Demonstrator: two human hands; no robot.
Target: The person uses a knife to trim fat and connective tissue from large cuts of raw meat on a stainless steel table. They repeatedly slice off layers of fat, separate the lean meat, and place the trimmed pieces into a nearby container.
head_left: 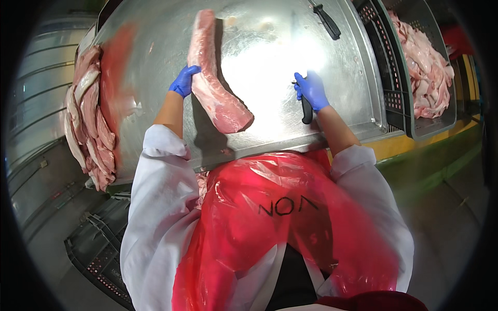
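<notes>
A long strip of pale pink meat, resembling a pork loin (210, 72), lies lengthwise on the steel work table (155, 67), its thick cut end toward me on the right. My left hand (183, 82), in a blue glove, grips its left edge about midway, thumb over the top. To the right of the meat, apart from it, my right hand (313, 91), also gloved in blue, is closed on a black-handled knife (307, 112). The handle's butt points toward me; the blade is lost in the glare.
A second black-handled knife (327, 22) lies at the far right. Several meat strips (91, 119) are piled along the left edge. On the right, a grey crate (421, 133) holds pale trimmings (423, 67). Dark perforated crates (106, 259) stand low at the left.
</notes>
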